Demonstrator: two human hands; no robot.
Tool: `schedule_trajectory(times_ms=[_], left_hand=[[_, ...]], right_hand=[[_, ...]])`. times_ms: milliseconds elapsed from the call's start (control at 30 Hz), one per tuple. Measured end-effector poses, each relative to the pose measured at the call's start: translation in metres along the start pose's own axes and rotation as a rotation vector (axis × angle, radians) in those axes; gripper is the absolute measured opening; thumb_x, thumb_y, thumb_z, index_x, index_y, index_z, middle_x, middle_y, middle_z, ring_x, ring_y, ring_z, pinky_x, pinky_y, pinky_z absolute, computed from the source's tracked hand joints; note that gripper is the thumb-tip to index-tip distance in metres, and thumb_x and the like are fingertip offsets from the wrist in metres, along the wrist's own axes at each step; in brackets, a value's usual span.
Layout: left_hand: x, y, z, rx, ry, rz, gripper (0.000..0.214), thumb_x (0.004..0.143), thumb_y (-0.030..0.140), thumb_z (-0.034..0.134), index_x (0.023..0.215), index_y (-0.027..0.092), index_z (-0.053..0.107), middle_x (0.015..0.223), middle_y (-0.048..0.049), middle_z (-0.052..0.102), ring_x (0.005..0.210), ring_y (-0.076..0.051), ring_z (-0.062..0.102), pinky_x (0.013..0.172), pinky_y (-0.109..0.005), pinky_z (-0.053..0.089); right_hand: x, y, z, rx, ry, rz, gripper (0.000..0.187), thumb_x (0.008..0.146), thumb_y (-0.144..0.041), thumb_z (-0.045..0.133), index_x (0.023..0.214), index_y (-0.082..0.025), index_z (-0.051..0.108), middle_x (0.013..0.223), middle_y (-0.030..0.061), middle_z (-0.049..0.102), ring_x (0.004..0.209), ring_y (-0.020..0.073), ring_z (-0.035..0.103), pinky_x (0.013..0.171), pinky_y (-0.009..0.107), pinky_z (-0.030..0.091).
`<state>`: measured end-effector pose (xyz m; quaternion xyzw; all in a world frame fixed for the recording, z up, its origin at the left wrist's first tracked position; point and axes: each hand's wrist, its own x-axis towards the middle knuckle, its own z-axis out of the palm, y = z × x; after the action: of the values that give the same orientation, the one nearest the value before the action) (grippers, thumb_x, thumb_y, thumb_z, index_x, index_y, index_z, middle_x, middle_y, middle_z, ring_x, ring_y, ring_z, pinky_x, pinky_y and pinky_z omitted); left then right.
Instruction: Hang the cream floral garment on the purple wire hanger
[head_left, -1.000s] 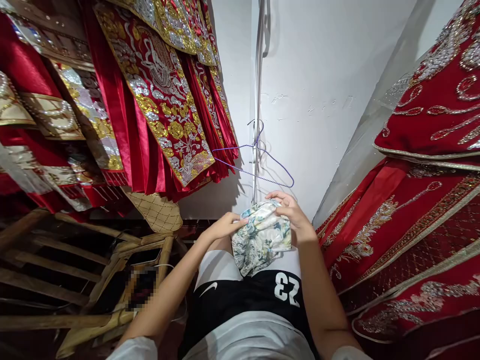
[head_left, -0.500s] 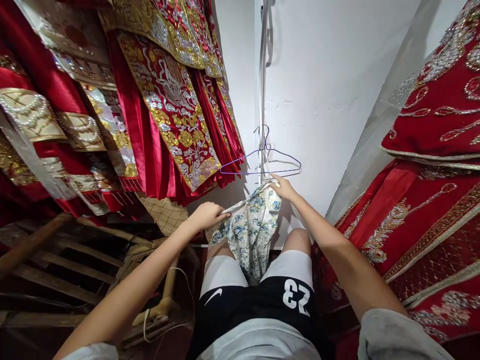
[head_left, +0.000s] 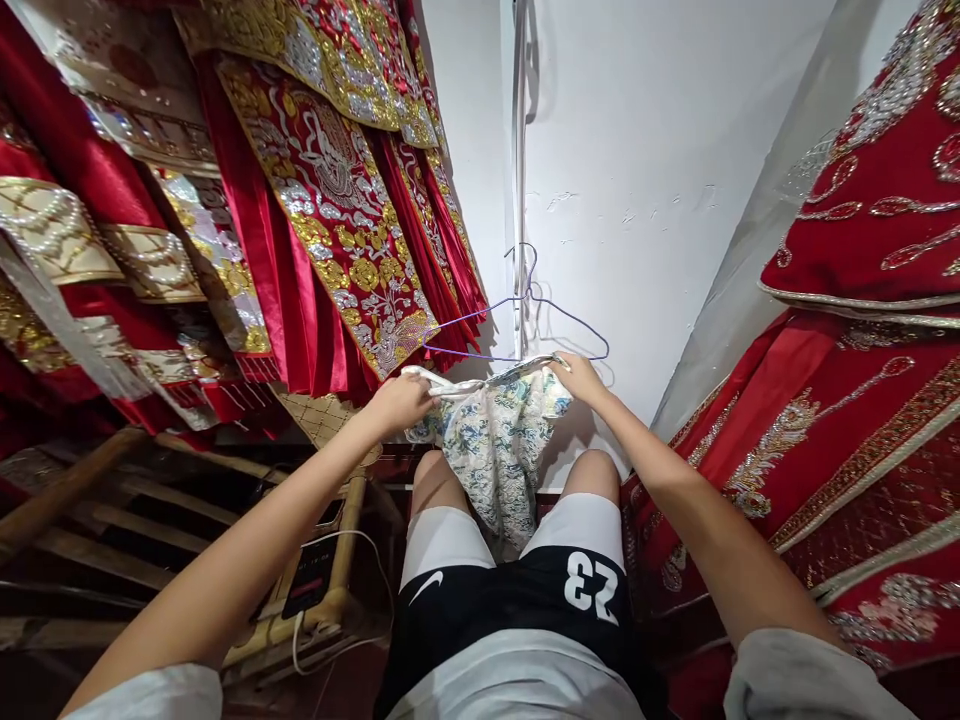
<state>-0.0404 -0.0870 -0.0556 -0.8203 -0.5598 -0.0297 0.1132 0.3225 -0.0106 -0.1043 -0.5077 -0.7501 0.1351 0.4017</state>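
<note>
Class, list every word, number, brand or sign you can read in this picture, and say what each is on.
"23": white, on the black shorts.
A swoosh logo, no words: same shorts.
The device on the chair: screen dark, nothing readable.
No text on the cloth or the red garments: patterns only.

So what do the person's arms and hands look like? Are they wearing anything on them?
The left arm and right arm are bare below short sleeves. The left sleeve and right sleeve are plain pale grey-white cloth. The left hand and right hand have no gloves, and no watch or bracelet shows on the wrists.
</note>
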Motion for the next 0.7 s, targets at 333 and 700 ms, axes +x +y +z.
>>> schedule_trajectory(times_ms=[333, 700], left_hand=[[0.046, 0.006, -0.049, -0.504, 0.473, 0.071, 0.019, 0.085, 0.036, 0.052, 0.073, 0.022, 0.048, 0.129, -0.0162, 0.067, 0.122, -0.036, 0.059, 0.104, -0.051, 0.048], [0.087, 0.007, -0.045, -0.595, 0.406, 0.068, 0.035, 0.093, 0.029, 0.041, 0.112, 0.018, 0.068, 0.120, -0.0138, 0.071, 0.110, -0.030, 0.065, 0.101, -0.043, 0.049]], right_hand=[[-0.035, -0.031, -0.048, -0.071, 0.028, -0.015, 0.032, 0.087, -0.045, 0.051, 0.066, -0.021, 0.053, 0.062, 0.0016, 0.056, 0.063, 0.0187, 0.048, 0.061, 0.029, 0.033], [-0.052, -0.057, -0.079, -0.055, 0.264, 0.028, 0.068, 0.080, -0.033, 0.062, 0.146, -0.019, 0.053, 0.081, 0.0059, 0.072, 0.073, 0.0264, 0.062, 0.073, 0.036, 0.047]])
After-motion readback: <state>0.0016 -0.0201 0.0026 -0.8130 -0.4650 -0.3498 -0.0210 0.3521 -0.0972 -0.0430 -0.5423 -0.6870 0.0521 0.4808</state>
